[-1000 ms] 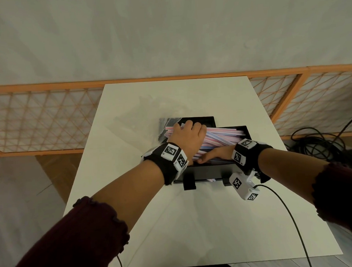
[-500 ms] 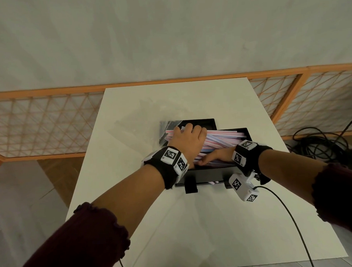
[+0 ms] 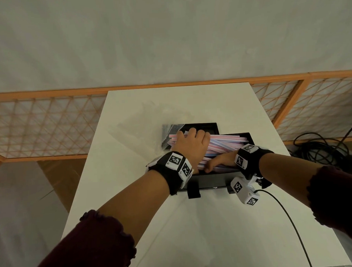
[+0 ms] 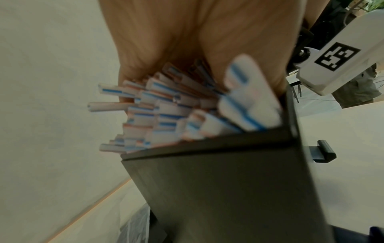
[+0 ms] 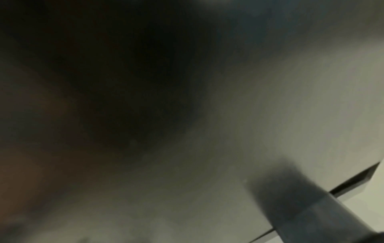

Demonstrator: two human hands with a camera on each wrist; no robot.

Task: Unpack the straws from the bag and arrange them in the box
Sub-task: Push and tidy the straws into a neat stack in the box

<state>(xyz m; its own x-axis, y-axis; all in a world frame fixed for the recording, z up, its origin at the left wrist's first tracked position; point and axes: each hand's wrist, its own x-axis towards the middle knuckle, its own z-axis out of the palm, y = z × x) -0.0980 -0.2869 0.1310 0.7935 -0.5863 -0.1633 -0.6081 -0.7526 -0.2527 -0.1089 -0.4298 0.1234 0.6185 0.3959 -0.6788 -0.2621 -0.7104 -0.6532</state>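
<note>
Straws [image 3: 226,145]: striped pink, blue, white; piled lengthwise in black box [image 3: 250,137], left ends jutting past box's left wall [image 4: 207,189]. Left hand [image 3: 190,147] lay over bundle, fingers curled over far side, gripping. Right hand [image 3: 220,161] low at box's near edge, fingers touching straws; grip could not be told, right wrist view dark, blurred. Clear bag [image 3: 171,131] crumpled just left of box, partly over it. Box sat mid-bench [image 3: 195,233]. Black cable [image 3: 292,225] trailed from right wrist over bench.
</note>
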